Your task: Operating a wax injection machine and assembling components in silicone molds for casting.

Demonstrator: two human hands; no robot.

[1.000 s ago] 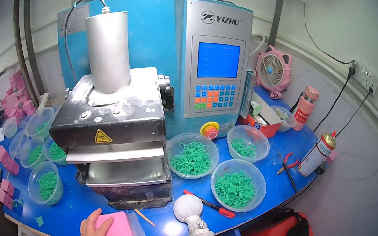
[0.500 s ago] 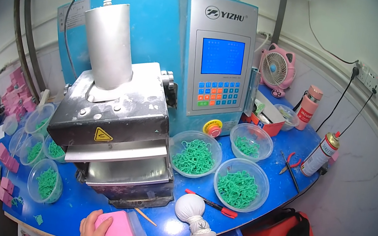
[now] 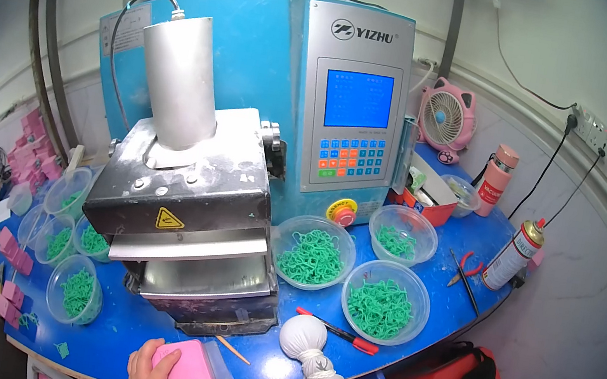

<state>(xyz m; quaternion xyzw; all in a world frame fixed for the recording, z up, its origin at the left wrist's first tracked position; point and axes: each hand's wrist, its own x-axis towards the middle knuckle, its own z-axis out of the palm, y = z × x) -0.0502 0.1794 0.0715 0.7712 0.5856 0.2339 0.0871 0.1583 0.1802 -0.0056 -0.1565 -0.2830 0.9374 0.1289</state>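
The left hand (image 3: 149, 372) grips a pink block (image 3: 192, 378), its thumb lying over the top face, at the near edge of the bench (image 3: 117, 344) in front of a blue machine (image 3: 262, 46), while the right hand is out of view, so I cannot tell what it holds. A clear sheet (image 3: 224, 372) shows along the block's right side, with a wooden stick (image 3: 233, 350) just beyond. Farther right, a tied white pouch (image 3: 314, 362) lies near a pen (image 3: 363, 346) and bowls (image 3: 422, 311) of green strands (image 3: 380, 308)
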